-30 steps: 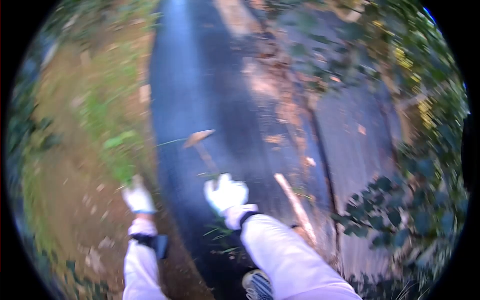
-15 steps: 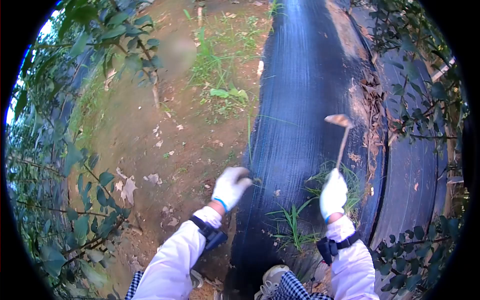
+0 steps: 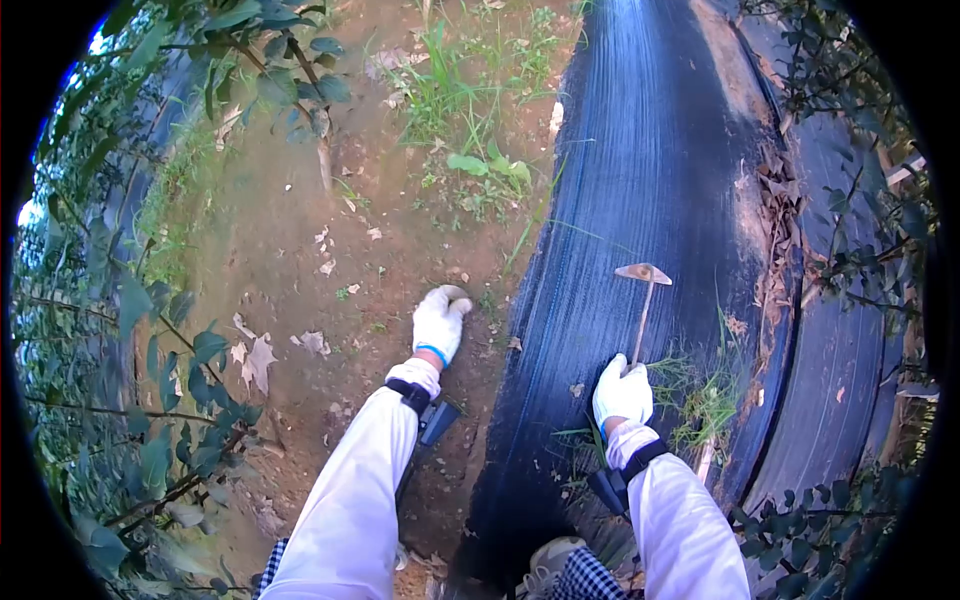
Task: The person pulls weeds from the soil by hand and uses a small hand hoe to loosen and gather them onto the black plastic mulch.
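Note:
My left hand (image 3: 438, 322), in a white glove with a blue cuff edge, is low over the bare soil left of the black ground cover sheet (image 3: 590, 240). Its fingers are curled and closed, pointing at small weeds (image 3: 488, 305); whatever they hold is hidden. My right hand (image 3: 622, 392), gloved too, is wrapped around the thin handle of a small hand hoe (image 3: 643, 274). The hoe's head points away from me, above the sheet. Just right of this hand, a tuft of grass (image 3: 705, 405) spreads over the sheet.
Leafy branches (image 3: 170, 370) crowd the left side, and more leaves (image 3: 830, 530) hang at lower right. Grass and a broad-leaved weed (image 3: 490, 168) grow along the sheet's left edge. Dry leaves (image 3: 780, 215) line a seam on the right. My shoe (image 3: 550, 565) stands on the sheet.
My left hand has moved from the sheet's edge leftward and forward over the soil. My right hand has shifted left with the hoe, whose head is now lower and further left.

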The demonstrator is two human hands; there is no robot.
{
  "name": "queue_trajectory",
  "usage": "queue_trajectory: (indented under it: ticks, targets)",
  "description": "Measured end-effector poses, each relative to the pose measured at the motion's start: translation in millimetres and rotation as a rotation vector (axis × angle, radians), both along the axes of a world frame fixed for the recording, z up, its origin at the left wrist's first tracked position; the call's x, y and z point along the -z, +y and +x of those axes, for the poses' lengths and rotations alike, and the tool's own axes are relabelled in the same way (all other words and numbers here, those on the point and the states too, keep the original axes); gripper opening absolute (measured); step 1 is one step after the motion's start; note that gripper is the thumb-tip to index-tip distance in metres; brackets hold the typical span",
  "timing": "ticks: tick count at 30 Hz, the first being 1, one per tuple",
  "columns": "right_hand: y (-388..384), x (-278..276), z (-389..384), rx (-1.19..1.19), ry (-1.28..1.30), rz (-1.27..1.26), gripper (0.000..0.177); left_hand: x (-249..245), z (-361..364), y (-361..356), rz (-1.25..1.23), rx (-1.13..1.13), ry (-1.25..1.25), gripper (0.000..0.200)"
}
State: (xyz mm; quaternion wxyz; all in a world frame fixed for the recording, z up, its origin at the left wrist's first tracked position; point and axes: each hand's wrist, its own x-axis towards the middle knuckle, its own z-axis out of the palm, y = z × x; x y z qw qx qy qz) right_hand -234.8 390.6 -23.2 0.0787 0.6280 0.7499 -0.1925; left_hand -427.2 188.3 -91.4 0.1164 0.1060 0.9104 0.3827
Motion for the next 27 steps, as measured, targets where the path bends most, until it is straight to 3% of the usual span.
queue_trajectory:
  ticks: [2,4,5,8,9,12,14,16,18,19,22,27]
  targets:
    - [0.7,-2.7,0.1,-0.001,-0.018,-0.038,0.044,-1.5,-4.8,-1.5,-0.048,0.180,0.099,0.029]
    - [1.6,-3.2,-1.5,-0.005,-0.014,-0.050,0.044,-14.2,0.5,15.0,-0.175,0.383,0.402,0.031]
    - [1.6,-2.5,-0.5,-0.003,-0.004,-0.044,0.044,-9.8,-3.2,18.7,-0.276,0.505,0.319,0.033]
    - [2.1,0.1,2.9,-0.007,0.026,-0.040,0.043,21.6,-13.2,24.9,-0.287,0.551,0.310,0.031]
    - [2.3,-0.4,4.1,-0.011,0.034,-0.043,0.043,21.3,-19.9,24.4,-0.224,0.518,0.239,0.027]
    - [3.1,-1.9,3.1,-0.014,0.048,-0.030,0.042,11.0,-26.4,-1.9,0.097,-0.035,0.223,0.018]
    - [0.9,-5.8,1.6,-0.002,0.040,-0.032,0.042,-2.8,-42.2,-31.8,0.136,-0.201,0.128,0.016]
    - [0.8,-4.4,1.4,-0.004,0.039,-0.050,0.042,-7.0,-54.3,-56.2,0.012,-0.088,0.072,0.025]
    - [2.0,0.3,2.7,-0.003,0.027,-0.057,0.042,-4.7,-53.8,-52.7,-0.151,0.147,0.270,0.030]
    - [2.2,3.2,3.7,-0.009,0.028,-0.043,0.043,-5.7,-52.7,-44.0,-0.142,0.188,0.240,0.036]
    - [1.8,4.4,5.2,-0.025,0.029,-0.032,0.042,14.1,-65.8,-36.6,-0.344,0.180,0.213,0.028]
    - [3.0,4.7,4.4,-0.010,0.046,-0.054,0.040,14.3,-65.0,-49.2,0.105,-0.127,0.095,0.020]
